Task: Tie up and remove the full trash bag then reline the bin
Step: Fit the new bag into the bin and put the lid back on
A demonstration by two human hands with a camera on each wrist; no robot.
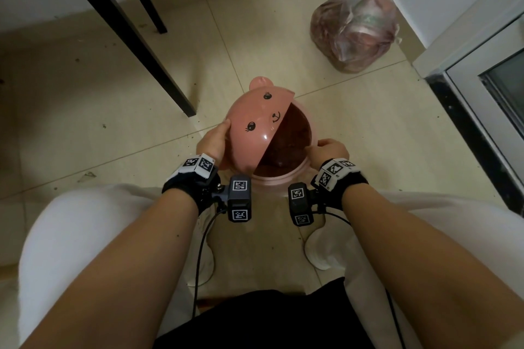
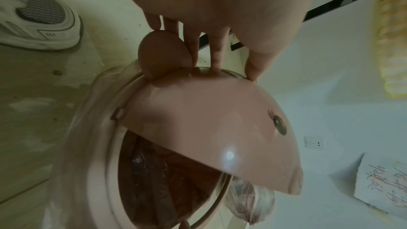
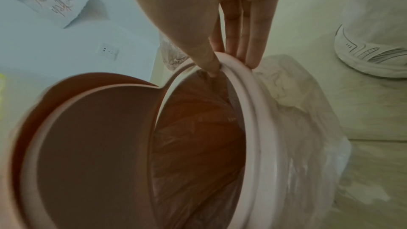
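Observation:
A pink bin (image 1: 272, 182) stands on the floor between my knees. Its bear-face dome lid (image 1: 255, 127) is tilted over the left half of the opening. My left hand (image 1: 214, 139) grips the lid's left edge, thumb on top (image 2: 233, 70). My right hand (image 1: 329, 150) pinches the bin's rim ring (image 3: 253, 111) at the right, thumb inside and fingers outside (image 3: 231, 65). A thin translucent liner (image 3: 198, 137) lines the inside, and its edge drapes down the outside (image 3: 297, 111). The full pinkish trash bag (image 1: 354, 31) sits tied on the floor at the back right.
Black table legs (image 1: 136, 37) slant down at the left, one foot close to the bin. A door frame with a dark threshold (image 1: 467, 127) runs along the right. My white shoes (image 1: 320, 249) flank the bin. A wall corner lies behind the full bag.

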